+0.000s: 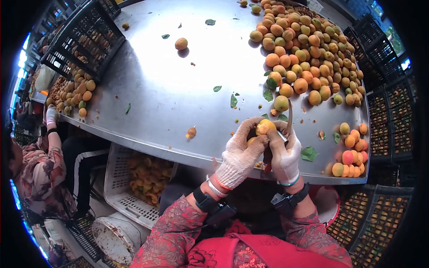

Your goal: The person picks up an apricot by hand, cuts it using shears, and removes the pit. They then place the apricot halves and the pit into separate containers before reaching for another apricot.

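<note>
Over the table's front edge, my left hand (pixel 241 154), in a stained white glove, has its fingers wrapped round a yellow-orange apricot (pixel 265 127). My right hand (pixel 284 154), gloved too, is closed on a knife (pixel 290 118) whose curved part points up, and its fingers press against the same fruit. Part of the fruit is hidden by the fingers. A greenish apricot (pixel 281 103) lies just beyond my hands, at the near end of a large heap of apricots (pixel 308 53).
The metal table (pixel 161 98) carries scattered leaves and a lone apricot (pixel 181 43). More apricots (pixel 351 156) lie at its right corner. A white basket (pixel 116 178) of fruit pieces and a white bucket (pixel 117 239) stand below. A co-worker (pixel 40 174) sits left, near a black crate (pixel 82 40).
</note>
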The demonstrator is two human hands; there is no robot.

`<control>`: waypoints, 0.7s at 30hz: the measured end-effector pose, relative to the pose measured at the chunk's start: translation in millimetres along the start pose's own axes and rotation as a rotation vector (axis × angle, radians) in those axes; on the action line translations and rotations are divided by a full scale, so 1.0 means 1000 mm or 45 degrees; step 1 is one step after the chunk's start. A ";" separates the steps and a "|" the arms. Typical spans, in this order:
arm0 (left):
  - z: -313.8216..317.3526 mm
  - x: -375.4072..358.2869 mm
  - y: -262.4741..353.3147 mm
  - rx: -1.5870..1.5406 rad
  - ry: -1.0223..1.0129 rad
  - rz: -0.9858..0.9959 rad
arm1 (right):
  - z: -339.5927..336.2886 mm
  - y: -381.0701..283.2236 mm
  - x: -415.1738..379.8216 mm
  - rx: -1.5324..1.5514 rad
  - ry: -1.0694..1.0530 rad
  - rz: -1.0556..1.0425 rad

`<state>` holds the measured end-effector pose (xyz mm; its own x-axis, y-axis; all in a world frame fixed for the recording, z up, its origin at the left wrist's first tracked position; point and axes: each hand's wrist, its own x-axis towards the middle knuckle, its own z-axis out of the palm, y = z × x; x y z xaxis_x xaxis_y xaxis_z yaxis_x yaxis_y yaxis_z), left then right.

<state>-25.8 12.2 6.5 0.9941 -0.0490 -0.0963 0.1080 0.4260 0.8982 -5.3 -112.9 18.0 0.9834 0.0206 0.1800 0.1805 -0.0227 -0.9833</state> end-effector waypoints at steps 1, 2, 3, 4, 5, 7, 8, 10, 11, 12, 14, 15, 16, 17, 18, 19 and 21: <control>-0.001 0.000 0.000 -0.002 0.002 -0.002 | -0.002 -0.005 0.000 -0.001 -0.002 0.003; -0.003 0.000 0.000 -0.050 -0.011 0.013 | -0.005 -0.014 0.001 0.035 -0.067 0.199; -0.005 0.000 0.000 -0.098 -0.025 0.028 | -0.008 -0.019 0.002 0.072 -0.132 0.396; -0.007 0.001 0.002 -0.099 -0.025 0.027 | -0.011 -0.018 0.004 0.072 -0.132 0.397; -0.008 0.002 0.004 -0.095 -0.021 -0.029 | -0.015 -0.018 0.005 0.148 -0.097 0.361; -0.011 0.004 0.009 -0.102 -0.026 -0.091 | -0.019 -0.017 0.011 0.312 0.016 0.235; -0.013 0.005 0.011 -0.261 -0.070 -0.175 | -0.019 -0.022 0.015 0.325 0.091 0.153; -0.011 0.005 0.014 -0.504 -0.125 -0.312 | -0.017 -0.031 0.020 0.325 0.187 0.079; -0.009 0.003 0.015 -0.512 -0.135 -0.331 | -0.016 -0.033 0.021 0.375 0.234 -0.037; -0.005 0.001 0.016 -0.571 -0.177 -0.341 | -0.016 -0.034 0.021 0.423 0.277 -0.156; -0.001 0.000 0.009 -0.585 -0.217 -0.361 | -0.019 -0.035 0.018 0.491 0.253 -0.210; 0.000 -0.001 0.006 -0.590 -0.214 -0.367 | -0.019 -0.036 0.017 0.570 0.216 -0.267; 0.001 -0.002 0.005 -0.534 -0.203 -0.379 | -0.022 -0.040 0.017 0.551 0.240 -0.273; 0.001 -0.003 0.004 -0.477 -0.190 -0.392 | -0.023 -0.043 0.018 0.548 0.241 -0.264; 0.001 -0.005 0.006 -0.481 -0.187 -0.400 | -0.024 -0.046 0.019 0.499 0.308 -0.352; 0.001 -0.005 0.010 -0.427 -0.181 -0.394 | -0.026 -0.050 0.020 0.446 0.377 -0.444; 0.002 -0.006 0.012 -0.374 -0.185 -0.395 | -0.026 -0.054 0.020 0.420 0.456 -0.429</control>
<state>-30.3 15.9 18.9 0.9061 -0.3323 -0.2618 0.4180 0.6086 0.6745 5.1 -136.9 75.3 0.8272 -0.3675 0.4251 0.5259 0.2397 -0.8161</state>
